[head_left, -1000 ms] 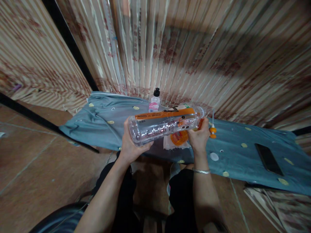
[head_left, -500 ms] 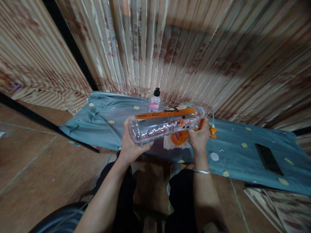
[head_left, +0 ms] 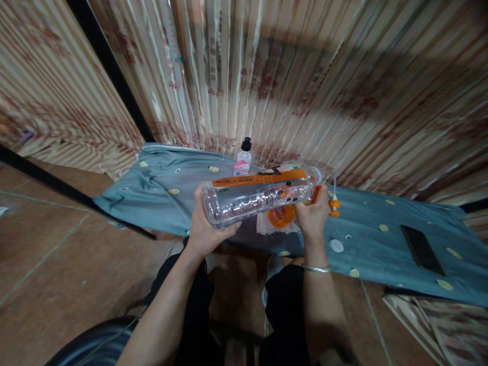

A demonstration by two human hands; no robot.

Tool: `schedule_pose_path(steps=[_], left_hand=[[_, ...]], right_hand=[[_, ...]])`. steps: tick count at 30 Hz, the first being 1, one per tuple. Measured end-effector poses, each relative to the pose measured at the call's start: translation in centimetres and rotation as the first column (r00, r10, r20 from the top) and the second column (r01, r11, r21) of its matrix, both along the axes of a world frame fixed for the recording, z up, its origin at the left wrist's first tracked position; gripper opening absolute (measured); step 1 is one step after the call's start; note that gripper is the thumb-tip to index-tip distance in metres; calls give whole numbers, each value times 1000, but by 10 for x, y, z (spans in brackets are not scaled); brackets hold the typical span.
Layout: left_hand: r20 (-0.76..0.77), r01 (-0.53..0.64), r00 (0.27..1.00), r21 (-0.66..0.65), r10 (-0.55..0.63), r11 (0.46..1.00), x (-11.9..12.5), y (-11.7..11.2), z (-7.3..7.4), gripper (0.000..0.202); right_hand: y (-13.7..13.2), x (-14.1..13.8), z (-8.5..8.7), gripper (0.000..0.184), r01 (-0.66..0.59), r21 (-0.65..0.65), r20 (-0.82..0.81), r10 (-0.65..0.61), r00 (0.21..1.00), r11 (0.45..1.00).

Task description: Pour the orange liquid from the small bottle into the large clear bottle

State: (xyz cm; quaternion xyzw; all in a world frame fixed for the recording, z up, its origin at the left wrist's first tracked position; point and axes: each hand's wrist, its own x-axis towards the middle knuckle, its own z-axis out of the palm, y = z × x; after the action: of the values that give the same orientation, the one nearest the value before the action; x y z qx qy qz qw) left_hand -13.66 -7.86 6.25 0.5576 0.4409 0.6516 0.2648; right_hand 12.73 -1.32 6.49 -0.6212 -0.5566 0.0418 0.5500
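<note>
Knees in dark trousers (head_left: pixel 284 315) face the bench as I look on remotely through the head camera, reading the clock around a large clear plastic bottle (head_left: pixel 261 195), held crosswise at center over teal fabric (head_left: pixel 156 175) with its orange label strip uppermost and its neck pointing between two and three o'clock. At eight, the left hand (head_left: pixel 208 231) grasps the bottle's base, thumb beneath. Near four, the right hand (head_left: pixel 313 216), a silver bangle (head_left: pixel 316 269) at its wrist, curls in at the neck end; I cannot tell whether it grips the clear bottle, the orange container (head_left: pixel 282 217) or both. Farther out, toward half past three, a dark phone (head_left: pixel 422 250) lies flat; at four rests a round white disc (head_left: pixel 336 246). The orange container, partly hidden, shows at five beside a white cloth (head_left: pixel 264 226). At three stands an orange-and-white piece (head_left: pixel 334 207) with a slim tube. A black-capped bottle (head_left: pixel 243 160) with a pink label stands at eleven, before the striped curtain (head_left: pixel 282 101) at twelve.
</note>
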Motion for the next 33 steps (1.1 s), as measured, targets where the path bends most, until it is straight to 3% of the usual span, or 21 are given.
schedule_pose_path(steps=[33], left_hand=[[19, -8, 1000, -36, 9, 999, 1, -1, 2, 100]], right_hand=[[2, 2, -4, 47, -9, 12, 4, 9, 1000, 1000]])
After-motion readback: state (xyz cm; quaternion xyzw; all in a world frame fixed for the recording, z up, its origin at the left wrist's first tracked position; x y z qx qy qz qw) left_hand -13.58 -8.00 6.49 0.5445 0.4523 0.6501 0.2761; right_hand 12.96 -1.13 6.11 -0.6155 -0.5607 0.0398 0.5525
